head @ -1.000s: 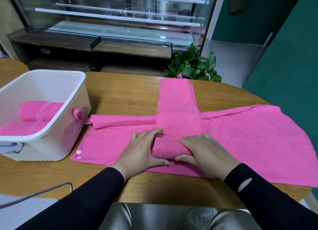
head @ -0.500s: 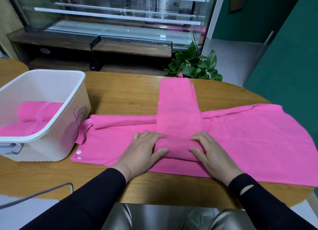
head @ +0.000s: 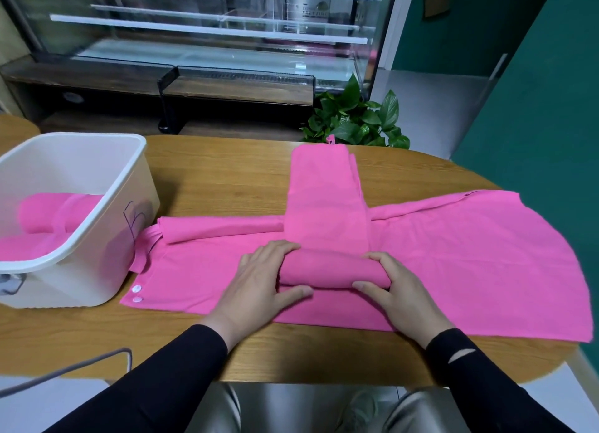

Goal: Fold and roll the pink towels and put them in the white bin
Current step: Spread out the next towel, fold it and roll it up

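Fingers [head: 285, 248] of the left hand [head: 259, 286] curl over the left end of a short roll of pink cloth [head: 327, 269], the thumb tucked under its near edge; the fingers [head: 376, 257] of the right hand [head: 402, 290] wrap the right end the same way, so both hands grip the roll. The roll is the near end of a folded pink towel strip [head: 324, 192], which runs from the hands away to the far edge of the oval wooden table [head: 220, 176].

The step in hand appears to be rolling: folding of this strip looks complete, and only a small part is wound up. The next move likely calls for even pressure from both hands, pushing the roll away along the strip while keeping its ends level so that it does not cone.

The roll lies on a wide, spread pink towel [head: 470, 257] with two white snap fasteners [head: 137, 294] at its near left corner; this sheet may drag along with the roll if pressed too hard.

At the left of the table stands the white plastic bin [head: 107, 186], touching the spread towel's left edge. Inside it lie finished pink towel rolls [head: 48, 218], at least two, though the exact count cannot be told. Room seems to remain for more.
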{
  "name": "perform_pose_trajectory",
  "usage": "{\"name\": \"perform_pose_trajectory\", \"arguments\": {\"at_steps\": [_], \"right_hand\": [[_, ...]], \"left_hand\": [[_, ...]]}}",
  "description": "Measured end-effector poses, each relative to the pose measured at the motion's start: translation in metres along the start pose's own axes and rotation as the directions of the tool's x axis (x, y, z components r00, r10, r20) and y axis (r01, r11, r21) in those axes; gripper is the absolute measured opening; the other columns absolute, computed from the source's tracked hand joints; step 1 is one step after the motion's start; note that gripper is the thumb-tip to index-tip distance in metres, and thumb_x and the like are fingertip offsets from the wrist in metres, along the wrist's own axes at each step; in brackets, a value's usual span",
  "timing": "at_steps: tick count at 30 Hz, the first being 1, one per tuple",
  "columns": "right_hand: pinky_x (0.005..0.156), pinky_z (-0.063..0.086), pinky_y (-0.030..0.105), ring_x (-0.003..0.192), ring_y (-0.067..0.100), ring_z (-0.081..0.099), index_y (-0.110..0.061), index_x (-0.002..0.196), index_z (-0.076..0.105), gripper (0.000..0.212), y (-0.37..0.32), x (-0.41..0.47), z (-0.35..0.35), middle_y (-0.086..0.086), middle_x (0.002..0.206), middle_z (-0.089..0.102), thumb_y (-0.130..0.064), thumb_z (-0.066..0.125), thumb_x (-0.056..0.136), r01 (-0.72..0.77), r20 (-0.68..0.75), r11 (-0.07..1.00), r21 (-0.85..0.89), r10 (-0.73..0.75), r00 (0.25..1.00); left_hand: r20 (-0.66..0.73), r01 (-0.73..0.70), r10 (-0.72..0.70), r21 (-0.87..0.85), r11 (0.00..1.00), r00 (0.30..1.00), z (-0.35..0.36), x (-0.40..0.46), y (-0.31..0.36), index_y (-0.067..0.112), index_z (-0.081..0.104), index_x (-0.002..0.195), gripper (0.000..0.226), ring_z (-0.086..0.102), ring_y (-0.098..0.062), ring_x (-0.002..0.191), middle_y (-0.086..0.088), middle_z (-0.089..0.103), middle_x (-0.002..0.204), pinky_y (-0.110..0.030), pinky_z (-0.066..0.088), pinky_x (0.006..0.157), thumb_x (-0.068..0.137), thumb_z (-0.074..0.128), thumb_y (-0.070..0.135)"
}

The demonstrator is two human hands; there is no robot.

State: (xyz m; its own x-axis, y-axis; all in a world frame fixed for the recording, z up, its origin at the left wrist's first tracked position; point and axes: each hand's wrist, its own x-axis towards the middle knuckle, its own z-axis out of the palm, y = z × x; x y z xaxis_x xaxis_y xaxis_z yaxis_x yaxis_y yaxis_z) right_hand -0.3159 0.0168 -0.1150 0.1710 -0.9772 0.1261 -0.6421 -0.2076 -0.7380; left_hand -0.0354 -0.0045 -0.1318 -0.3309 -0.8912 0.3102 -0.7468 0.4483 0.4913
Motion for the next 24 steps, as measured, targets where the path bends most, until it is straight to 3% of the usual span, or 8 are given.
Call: {"name": "perform_pose_trajectory", "arguments": {"at_steps": [4,6,11,14,16,19,21,24], "right_hand": [[0.087,0.055,0.035,0.101,0.001,0.063,-0.043,0.117,0.059,0.033,0.0024,0.0015,0.0015,-0.021,0.108,0.067,-0.06,0.063,0.088,-0.031,-0.007,0.994,0.108,0.032,0.999],[0.088,0.055,0.035,0.102,0.002,0.063,-0.041,0.119,0.06,0.04,0.0039,0.0019,0.0016,-0.019,0.11,0.068,-0.065,0.061,0.087,-0.045,-0.012,0.99,0.136,0.047,0.999],[0.074,0.048,0.014,0.096,-0.003,0.064,-0.05,0.115,0.055,0.047,0.0023,-0.0028,-0.0003,-0.026,0.104,0.067,-0.082,0.048,0.082,-0.033,-0.087,0.987,0.16,0.048,0.995],[0.066,0.047,0.012,0.088,-0.002,0.065,-0.053,0.114,0.048,0.038,0.0033,-0.0046,-0.0008,-0.029,0.1,0.066,-0.077,0.047,0.085,-0.038,-0.132,0.989,0.144,0.058,0.99],[0.073,0.046,0.01,0.095,-0.005,0.062,-0.059,0.117,0.042,0.034,0.0032,-0.0044,0.0009,-0.03,0.105,0.062,-0.072,0.047,0.087,-0.031,-0.156,0.994,0.108,0.048,0.987],[0.101,0.033,0.005,0.126,-0.01,0.043,-0.064,0.13,0.031,0.048,0.0,-0.0054,0.0032,-0.031,0.129,0.046,-0.063,0.057,0.089,0.062,-0.169,0.998,-0.017,-0.064,0.984],[0.111,0.026,0.011,0.136,-0.008,0.033,-0.055,0.14,0.032,0.064,0.0002,-0.0056,0.0047,-0.025,0.139,0.038,-0.057,0.068,0.086,0.114,-0.117,0.989,-0.095,-0.124,0.985],[0.112,0.032,0.024,0.133,-0.002,0.038,-0.042,0.147,0.035,0.072,0.0035,-0.0023,0.0051,-0.024,0.136,0.041,-0.046,0.073,0.086,0.074,-0.123,0.988,-0.138,-0.091,0.988]], "left_hand": [[-0.011,-0.003,0.003,0.031,1.0,1.0,-0.0013,0.0008,0.004,0.035,0.033,0.144,0.071,0.043,-0.007,0.13,0.014,0.047,0.141,-0.026,0.028,0.101,0.086,0.051,0.071],[-0.025,-0.01,0.011,0.024,1.0,1.0,-0.0019,-0.0002,0.0055,0.033,0.034,0.143,0.069,0.044,-0.007,0.127,0.012,0.05,0.139,-0.025,0.028,0.1,0.087,0.05,0.07],[-0.053,-0.002,0.002,0.0,1.0,0.999,-0.0032,-0.0042,0.0101,0.029,0.038,0.141,0.069,0.042,-0.006,0.117,0.007,0.055,0.131,-0.027,0.034,0.099,0.09,0.042,0.075],[-0.031,0.014,-0.015,-0.032,0.999,0.999,-0.0042,-0.0065,0.01,0.03,0.039,0.142,0.073,0.043,-0.007,0.118,0.007,0.055,0.134,-0.028,0.036,0.101,0.089,0.034,0.08],[-0.013,0.042,-0.042,-0.044,0.998,0.999,-0.0044,-0.0055,0.0091,0.03,0.04,0.142,0.074,0.044,-0.01,0.121,0.006,0.055,0.136,-0.028,0.035,0.103,0.089,0.031,0.08],[-0.001,0.12,-0.121,-0.06,0.991,0.993,-0.0061,-0.0014,0.0081,0.025,0.045,0.141,0.078,0.049,-0.019,0.124,0.001,0.057,0.134,-0.032,0.036,0.107,0.087,0.03,0.078],[-0.002,0.151,-0.152,-0.069,0.986,0.988,-0.0069,-0.0001,0.0084,0.023,0.048,0.14,0.075,0.051,-0.021,0.123,0.0,0.06,0.131,-0.034,0.038,0.107,0.089,0.031,0.076],[-0.016,0.168,-0.17,-0.093,0.981,0.985,-0.0063,0.0005,0.0078,0.023,0.048,0.141,0.07,0.051,-0.02,0.124,0.002,0.06,0.132,-0.033,0.036,0.108,0.092,0.03,0.069]]}}
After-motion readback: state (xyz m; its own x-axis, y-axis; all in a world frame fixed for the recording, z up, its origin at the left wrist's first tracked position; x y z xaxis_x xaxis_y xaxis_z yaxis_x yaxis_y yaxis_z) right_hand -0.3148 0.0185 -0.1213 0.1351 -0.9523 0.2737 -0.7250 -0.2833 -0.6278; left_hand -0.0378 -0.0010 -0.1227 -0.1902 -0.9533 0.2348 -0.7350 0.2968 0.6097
